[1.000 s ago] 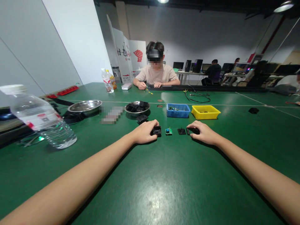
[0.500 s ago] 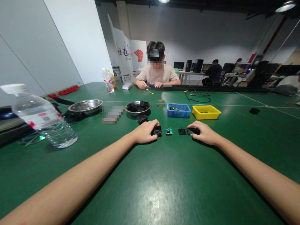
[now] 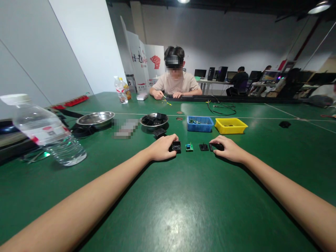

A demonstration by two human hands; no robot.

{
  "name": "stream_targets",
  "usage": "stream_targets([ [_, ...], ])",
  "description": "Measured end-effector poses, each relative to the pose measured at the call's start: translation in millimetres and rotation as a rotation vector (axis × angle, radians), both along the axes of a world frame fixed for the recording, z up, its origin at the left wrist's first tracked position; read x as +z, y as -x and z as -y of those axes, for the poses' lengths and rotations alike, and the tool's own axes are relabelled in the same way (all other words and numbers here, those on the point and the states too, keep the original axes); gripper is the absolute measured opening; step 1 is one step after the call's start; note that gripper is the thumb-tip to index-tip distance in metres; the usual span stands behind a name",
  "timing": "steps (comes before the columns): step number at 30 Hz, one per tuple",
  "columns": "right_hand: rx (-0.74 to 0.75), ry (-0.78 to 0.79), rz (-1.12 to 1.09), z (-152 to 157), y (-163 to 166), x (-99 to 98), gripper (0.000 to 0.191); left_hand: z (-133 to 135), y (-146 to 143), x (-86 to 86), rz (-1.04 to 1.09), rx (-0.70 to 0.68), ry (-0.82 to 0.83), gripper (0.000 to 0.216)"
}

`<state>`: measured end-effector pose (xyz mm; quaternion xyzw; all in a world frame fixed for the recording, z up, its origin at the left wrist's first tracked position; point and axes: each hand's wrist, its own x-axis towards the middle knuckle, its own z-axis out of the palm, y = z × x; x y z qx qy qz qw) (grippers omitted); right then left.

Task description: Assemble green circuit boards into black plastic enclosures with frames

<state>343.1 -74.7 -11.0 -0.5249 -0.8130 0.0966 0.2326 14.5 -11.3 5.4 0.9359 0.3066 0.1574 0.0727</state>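
Note:
My left hand (image 3: 160, 148) rests on the green table (image 3: 183, 203) with its fingers closed round a small black open housing (image 3: 176, 146). My right hand (image 3: 229, 149) lies opposite, fingers pinched on a flat black part (image 3: 216, 146). Between the two hands sit a small green circuit board (image 3: 189, 147) and a small black piece (image 3: 203, 147), both loose on the table.
A steel bowl of black parts (image 3: 154, 120), a blue bin (image 3: 200, 124) and a yellow bin (image 3: 230, 125) stand behind the hands. An empty steel bowl (image 3: 96, 118) and a water bottle (image 3: 44, 131) are at the left. A person (image 3: 175, 82) works across the table.

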Motion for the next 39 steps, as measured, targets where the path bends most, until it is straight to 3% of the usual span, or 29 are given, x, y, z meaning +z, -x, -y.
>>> stream_targets([
  [39, -0.016, -0.004, 0.007, 0.1, -0.4, -0.2, 0.034, 2.4, -0.3, -0.3, 0.102, -0.004, 0.03, 0.028],
])
